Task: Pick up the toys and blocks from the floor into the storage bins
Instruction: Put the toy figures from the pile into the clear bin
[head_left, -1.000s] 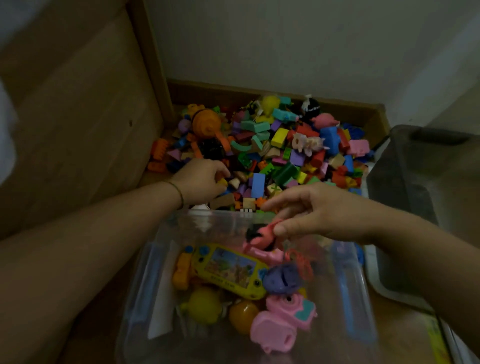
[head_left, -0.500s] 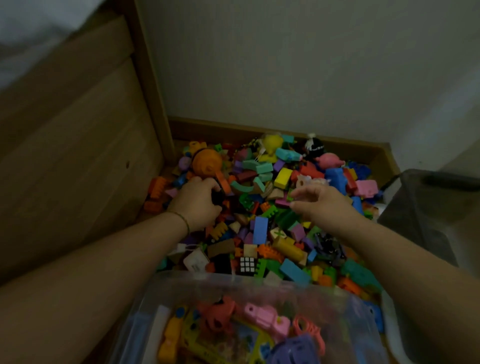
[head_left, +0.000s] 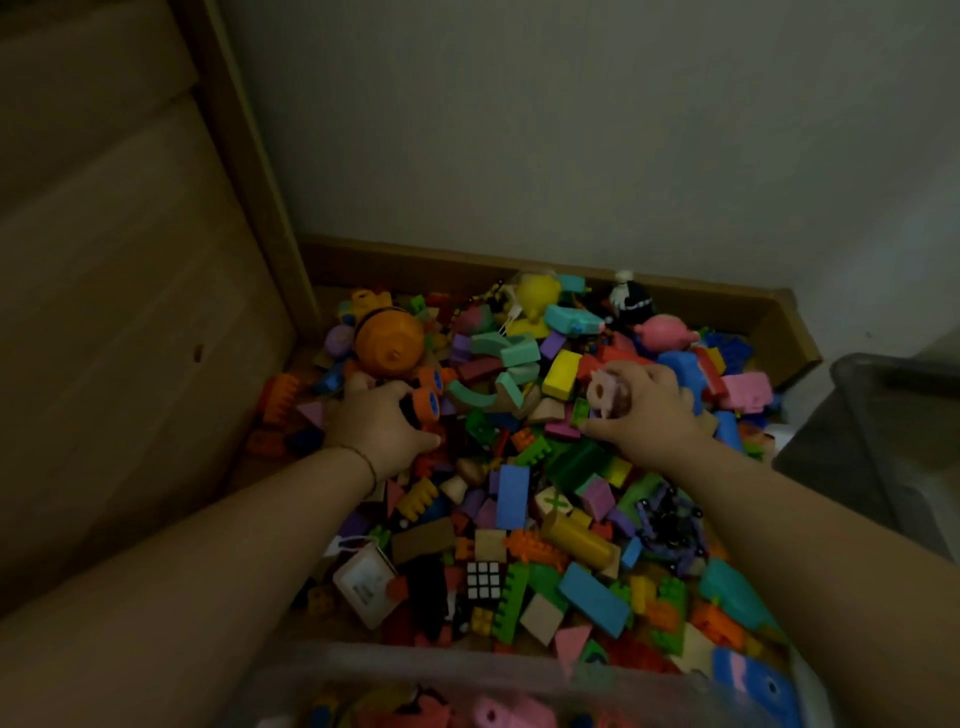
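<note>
A dense pile of colourful blocks and toys covers the floor in a corner. My left hand is closed around a black and orange toy just below a big orange ball-shaped toy. My right hand grips a pale pink figure near the pile's upper right. At the bottom edge, a clear storage bin holds pink toys.
A wooden panel walls in the left side and a low wooden border runs along the back. A dark grey bin stands at the right. A small cube puzzle and a white tagged item lie near the clear bin.
My right hand left the clear bin after holding a pink toy over it, reached into the pile and closed on the pale pink figure. The view tilted up toward the pile.
</note>
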